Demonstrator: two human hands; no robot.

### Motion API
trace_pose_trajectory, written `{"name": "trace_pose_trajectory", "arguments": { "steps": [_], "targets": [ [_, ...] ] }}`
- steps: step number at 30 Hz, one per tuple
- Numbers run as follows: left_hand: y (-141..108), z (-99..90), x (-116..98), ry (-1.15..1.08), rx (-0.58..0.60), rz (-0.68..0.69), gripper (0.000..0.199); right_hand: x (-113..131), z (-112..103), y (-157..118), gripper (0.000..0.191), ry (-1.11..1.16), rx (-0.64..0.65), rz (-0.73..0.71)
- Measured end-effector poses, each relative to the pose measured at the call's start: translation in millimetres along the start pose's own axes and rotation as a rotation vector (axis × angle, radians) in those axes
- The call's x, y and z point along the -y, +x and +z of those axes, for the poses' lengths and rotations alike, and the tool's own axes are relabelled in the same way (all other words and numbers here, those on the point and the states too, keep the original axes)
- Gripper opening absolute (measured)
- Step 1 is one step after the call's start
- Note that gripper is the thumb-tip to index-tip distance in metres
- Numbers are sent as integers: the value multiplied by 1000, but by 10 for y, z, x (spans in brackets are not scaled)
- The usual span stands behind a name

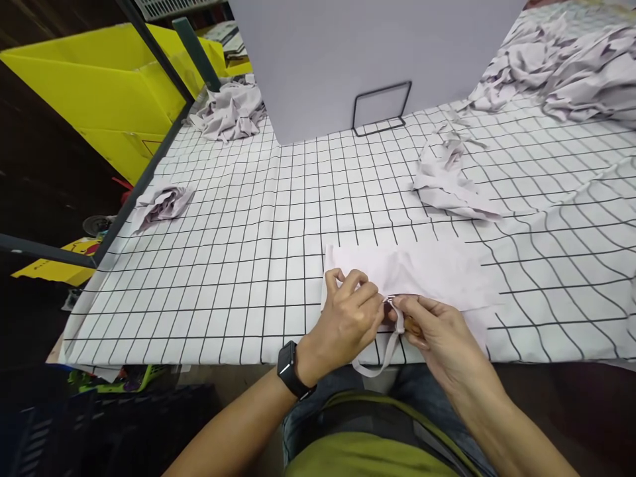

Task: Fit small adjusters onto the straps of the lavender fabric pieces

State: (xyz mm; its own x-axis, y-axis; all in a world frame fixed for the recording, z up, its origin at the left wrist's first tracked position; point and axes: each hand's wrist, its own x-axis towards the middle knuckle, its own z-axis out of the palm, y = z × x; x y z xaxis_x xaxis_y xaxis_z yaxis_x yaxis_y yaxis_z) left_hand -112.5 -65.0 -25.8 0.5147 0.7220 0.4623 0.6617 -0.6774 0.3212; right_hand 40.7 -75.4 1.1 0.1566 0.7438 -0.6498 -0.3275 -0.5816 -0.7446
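A flat piece of pale pink fabric (pixel 427 265) lies near the front edge of the table. My left hand (pixel 348 318) rests on its lower left part with curled fingers, gripping the fabric's edge. Close beside it, my right hand (pixel 434 338) pinches the same edge between thumb and forefinger. A narrow pale strap (pixel 375 371) loops down between the hands and over the table edge. Tucked in my right fingers is a small orange-brown item (pixel 411 324), mostly hidden, whose kind I cannot make out.
A white checked cloth (pixel 233 265) covers the table. Crumpled fabric pieces lie at the left (pixel 163 202), back left (pixel 231 109), right (pixel 450 175) and back right (pixel 591 73). A grey panel (pixel 318 66) stands behind on a wire stand (pixel 380 129). Left is a yellow box (pixel 99 86).
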Motion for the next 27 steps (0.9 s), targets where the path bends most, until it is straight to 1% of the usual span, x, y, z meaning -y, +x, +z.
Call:
{"name": "trace_pose_trajectory", "arguments": {
  "steps": [3,6,14,18,22,27],
  "targets": [
    [3,-5,-13,8,32,-4,21,-17,0,20,30,9,-19,-6],
    [6,-4,-20,26,52,-11,19,-27,-1,38,29,8,-4,-15],
    [4,5,-33,37,46,-48,22,-41,5,15,34,2,-18,-16],
    [-8,12,-41,43,58,-25,20,-53,3,10,35,-25,-9,-26],
    [-16,12,-47,45,72,-32,20,-56,20,-3,35,-15,-16,-57],
    [-9,-4,-46,33,56,-12,18,-51,28,-9,36,-4,-15,-75]
  ]
}}
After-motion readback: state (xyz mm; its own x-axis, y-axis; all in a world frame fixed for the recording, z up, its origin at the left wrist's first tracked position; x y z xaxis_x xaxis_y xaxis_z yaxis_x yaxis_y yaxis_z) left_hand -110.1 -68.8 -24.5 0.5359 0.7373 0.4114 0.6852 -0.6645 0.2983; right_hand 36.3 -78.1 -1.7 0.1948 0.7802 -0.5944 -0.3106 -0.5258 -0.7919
